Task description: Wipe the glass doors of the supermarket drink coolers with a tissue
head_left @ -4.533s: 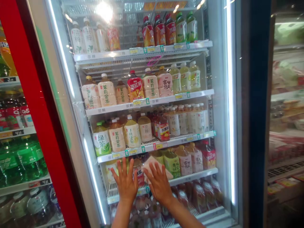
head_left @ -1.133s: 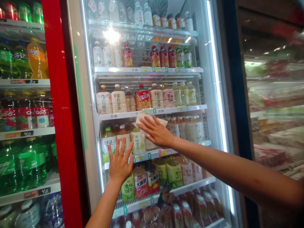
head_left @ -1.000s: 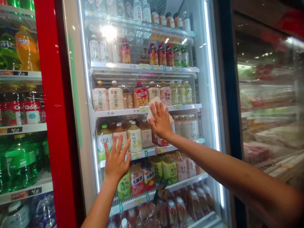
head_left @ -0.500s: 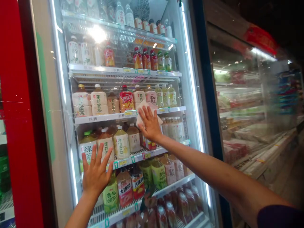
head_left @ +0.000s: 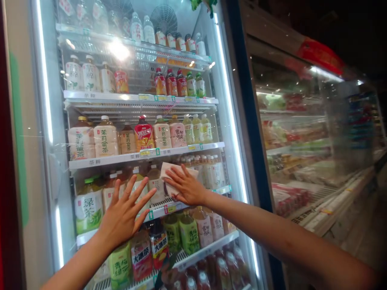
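Note:
My right hand [head_left: 190, 188] lies over a folded white cloth [head_left: 167, 166], pressing it against the glass door [head_left: 137, 76] of an upright drinks cooler. Its fingers stretch to the left across the cloth and hide much of it. Lower and to the left, my left hand [head_left: 123, 215] is open with fingers spread, holding nothing. It is at the glass; whether the palm touches I cannot tell. Behind the glass a green-capped tea bottle [head_left: 88, 205] stands left of that hand, and a red-labelled bottle [head_left: 144, 134] is on the shelf above.
Several shelves of bottled drinks fill the cooler, lit by a left light strip [head_left: 45, 80] and a right light strip [head_left: 231, 112]. A dark blue frame [head_left: 246, 121] edges the right side. Beyond it runs an open chilled display case [head_left: 302, 161]. Green leaves [head_left: 204, 5] show at the top.
My right hand and the cloth have moved down and left across the glass, below the middle shelf edge. My left hand is now closer to it. The view has shifted to the right.

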A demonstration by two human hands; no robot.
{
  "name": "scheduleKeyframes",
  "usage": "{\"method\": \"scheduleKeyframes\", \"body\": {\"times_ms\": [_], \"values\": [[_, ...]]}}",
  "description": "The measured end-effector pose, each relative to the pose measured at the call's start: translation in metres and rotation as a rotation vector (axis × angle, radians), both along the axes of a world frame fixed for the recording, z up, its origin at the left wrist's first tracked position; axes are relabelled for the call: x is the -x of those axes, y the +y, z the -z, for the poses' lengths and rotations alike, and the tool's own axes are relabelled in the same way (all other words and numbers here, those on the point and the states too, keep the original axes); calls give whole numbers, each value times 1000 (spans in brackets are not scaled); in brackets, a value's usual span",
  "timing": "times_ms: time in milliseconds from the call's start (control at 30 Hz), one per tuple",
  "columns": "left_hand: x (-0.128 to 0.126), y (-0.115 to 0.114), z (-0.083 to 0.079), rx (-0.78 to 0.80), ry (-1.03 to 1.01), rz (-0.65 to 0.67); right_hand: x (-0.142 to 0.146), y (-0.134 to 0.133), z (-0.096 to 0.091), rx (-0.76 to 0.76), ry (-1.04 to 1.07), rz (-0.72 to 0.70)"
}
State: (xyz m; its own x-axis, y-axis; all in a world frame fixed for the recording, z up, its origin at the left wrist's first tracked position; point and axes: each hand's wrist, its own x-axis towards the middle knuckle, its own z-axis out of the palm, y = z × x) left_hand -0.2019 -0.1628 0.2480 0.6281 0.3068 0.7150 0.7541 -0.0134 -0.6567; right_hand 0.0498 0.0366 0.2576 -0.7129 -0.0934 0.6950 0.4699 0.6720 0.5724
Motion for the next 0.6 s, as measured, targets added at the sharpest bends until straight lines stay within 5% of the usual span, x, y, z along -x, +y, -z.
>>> {"method": "scheduleKeyframes", "body": {"times_ms": [67, 200, 267, 433, 600], "values": [[-14, 13, -19, -4, 40, 23, -11, 9, -10, 19, 7, 35], [-37, 41, -42, 13, 88, 43, -22, 23, -39, 169, 575, 215], [-48, 55, -42, 23, 90, 48, -20, 23, -32, 165, 648, 202], [-77, 89, -40, 43, 114, 45, -48, 42, -1, 60, 375, 87], [-101, 116, -60, -3, -13, 20, -82, 71, -10, 149, 732, 160]]}}
